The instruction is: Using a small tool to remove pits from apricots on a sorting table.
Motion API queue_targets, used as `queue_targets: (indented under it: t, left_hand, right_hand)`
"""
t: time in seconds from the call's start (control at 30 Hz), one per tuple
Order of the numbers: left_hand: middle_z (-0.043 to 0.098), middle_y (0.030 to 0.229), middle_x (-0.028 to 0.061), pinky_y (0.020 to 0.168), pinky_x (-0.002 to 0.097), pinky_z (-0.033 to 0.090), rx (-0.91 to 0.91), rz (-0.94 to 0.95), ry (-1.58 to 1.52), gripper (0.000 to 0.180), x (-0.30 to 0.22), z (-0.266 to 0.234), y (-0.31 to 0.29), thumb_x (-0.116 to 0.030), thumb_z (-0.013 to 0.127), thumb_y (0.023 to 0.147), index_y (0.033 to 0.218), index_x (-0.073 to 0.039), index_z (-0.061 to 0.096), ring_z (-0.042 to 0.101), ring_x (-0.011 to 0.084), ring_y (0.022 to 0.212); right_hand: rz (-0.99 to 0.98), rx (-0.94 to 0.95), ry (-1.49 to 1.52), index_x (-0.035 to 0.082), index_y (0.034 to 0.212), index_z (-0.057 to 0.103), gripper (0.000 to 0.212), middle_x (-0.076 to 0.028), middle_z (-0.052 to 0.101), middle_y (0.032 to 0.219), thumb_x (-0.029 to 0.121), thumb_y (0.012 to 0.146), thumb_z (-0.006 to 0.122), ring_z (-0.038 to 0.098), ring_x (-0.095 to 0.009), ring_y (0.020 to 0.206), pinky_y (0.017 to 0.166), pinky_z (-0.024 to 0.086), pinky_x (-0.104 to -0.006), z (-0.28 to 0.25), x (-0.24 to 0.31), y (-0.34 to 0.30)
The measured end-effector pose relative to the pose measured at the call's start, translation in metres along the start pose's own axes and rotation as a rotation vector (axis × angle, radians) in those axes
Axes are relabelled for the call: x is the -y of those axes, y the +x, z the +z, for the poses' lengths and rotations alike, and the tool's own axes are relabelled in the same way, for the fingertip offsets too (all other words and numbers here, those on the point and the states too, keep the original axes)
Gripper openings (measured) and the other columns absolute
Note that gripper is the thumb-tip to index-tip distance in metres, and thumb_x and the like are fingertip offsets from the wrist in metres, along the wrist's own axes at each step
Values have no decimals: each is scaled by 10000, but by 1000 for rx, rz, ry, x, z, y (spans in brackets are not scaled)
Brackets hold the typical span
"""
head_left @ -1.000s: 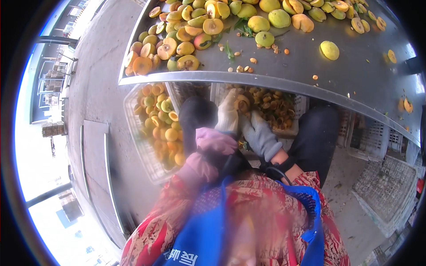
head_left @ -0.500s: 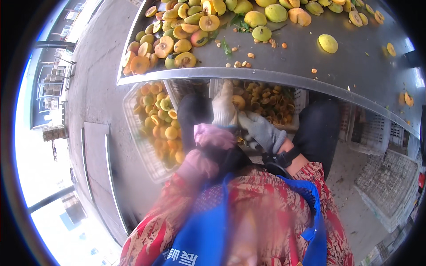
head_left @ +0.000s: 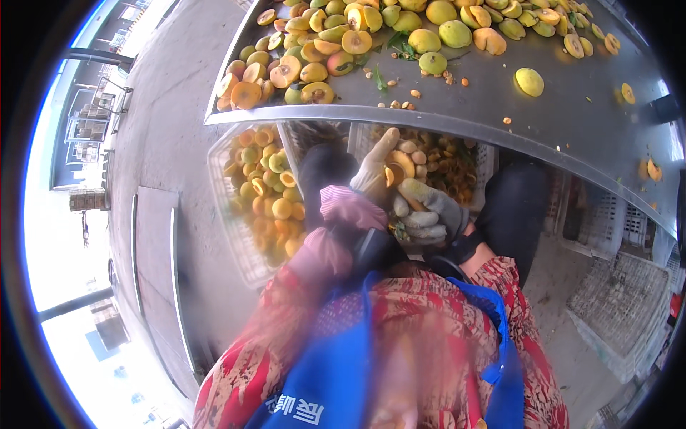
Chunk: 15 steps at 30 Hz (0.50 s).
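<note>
My left hand (head_left: 373, 171), in a pale glove with a pink striped cuff, wraps its fingers round a halved apricot (head_left: 402, 166), cut face showing. Close to its right, my right hand (head_left: 431, 211) wears a grey glove, fingers curled in and thumb toward the fruit; what it holds, if anything, is hidden. A greenish scrap shows by its lower fingers. Both hands are between my knees, over a white crate (head_left: 489, 161) of dark orange fruit pieces. On the left stands another crate (head_left: 223, 171) filled with apricot halves.
A metal table (head_left: 479, 86) with a raised front edge spans the top, bearing a heap of whole and cut apricots (head_left: 314, 50) and scattered pits. Stacked plastic crates (head_left: 618, 307) stand at the lower right. Metal rails (head_left: 176, 286) lie on the floor at left.
The left hand has turned, so a halved apricot now shows within its fingers. The right hand has curled and moved slightly lower. The whole view has shifted a little.
</note>
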<state>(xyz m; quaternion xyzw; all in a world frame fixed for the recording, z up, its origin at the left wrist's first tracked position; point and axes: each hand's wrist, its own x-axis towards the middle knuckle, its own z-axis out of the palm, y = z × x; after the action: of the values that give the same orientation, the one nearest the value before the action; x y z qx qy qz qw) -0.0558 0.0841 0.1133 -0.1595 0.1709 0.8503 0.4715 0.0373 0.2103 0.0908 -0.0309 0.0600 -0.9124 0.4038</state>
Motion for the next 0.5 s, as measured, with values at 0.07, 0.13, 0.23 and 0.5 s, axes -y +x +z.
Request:
queue_targets:
  t: [0.07, 0.13, 0.23, 0.5]
  left_hand:
    - [587, 837, 133, 693, 382, 522, -37, 40, 44, 419, 9, 13, 0, -433, 530, 939, 957, -15, 551, 598, 278, 741]
    - [603, 857, 98, 726, 365, 515, -243, 144, 246, 415, 17, 28, 1, -427, 561, 922, 985, -18, 589, 610, 265, 765]
    - [644, 901, 99, 751, 354, 502, -658, 572, 1085, 372, 14, 29, 3, -384, 611, 878, 958, -22, 644, 627, 260, 788]
    - [652, 1012, 136, 806, 420, 486, -1396, 873, 2386, 397, -94, 15, -81, -399, 623, 794, 1068, -114, 657, 628, 326, 909]
  right_hand:
    - [-56, 30, 11, 45, 949, 585, 446, 73, 273, 454, 422, 1010, 354, 191, -61, 296, 270, 199, -218, 12, 2, -7]
    - [-78, -16, -42, 43, 946, 584, 439, 67, 290, 457, 418, 1008, 365, 191, -61, 292, 267, 201, -215, 13, -2, -14]
    - [-94, -59, -174, 62, 954, 576, 395, 47, 341, 500, 427, 985, 427, 239, -66, 320, 292, 234, -223, 22, -3, -19]
    - [-273, -1151, -842, 109, 1016, 531, 276, 17, 457, 628, 373, 936, 515, 447, -87, 502, 446, 385, -261, 26, -6, -13]
